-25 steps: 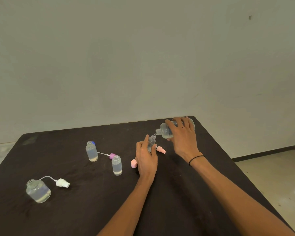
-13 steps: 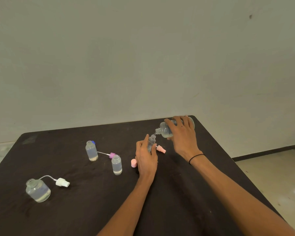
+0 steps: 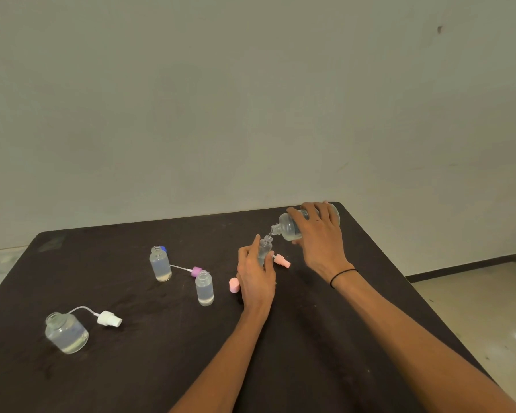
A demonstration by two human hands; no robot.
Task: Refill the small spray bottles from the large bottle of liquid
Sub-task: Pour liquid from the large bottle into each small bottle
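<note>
My right hand (image 3: 320, 239) grips the large clear bottle (image 3: 289, 226), tipped on its side with its open neck just above the mouth of a small clear spray bottle (image 3: 265, 247). My left hand (image 3: 255, 277) holds that small bottle upright on the dark table (image 3: 131, 368). Two more small open bottles stand to the left, one (image 3: 160, 263) farther back and one (image 3: 204, 288) nearer. A pink spray head (image 3: 281, 260) lies just right of the held bottle, and a pink cap (image 3: 234, 285) lies left of my left hand.
A purple spray head (image 3: 195, 271) with its tube lies between the two standing bottles; a blue cap (image 3: 163, 249) sits behind the far one. At the front left stands a wider open bottle (image 3: 66, 333) beside a white spray head (image 3: 109, 318). The table's right edge drops to the floor.
The large bottle stays tipped over the small bottle; both hands have barely shifted.
</note>
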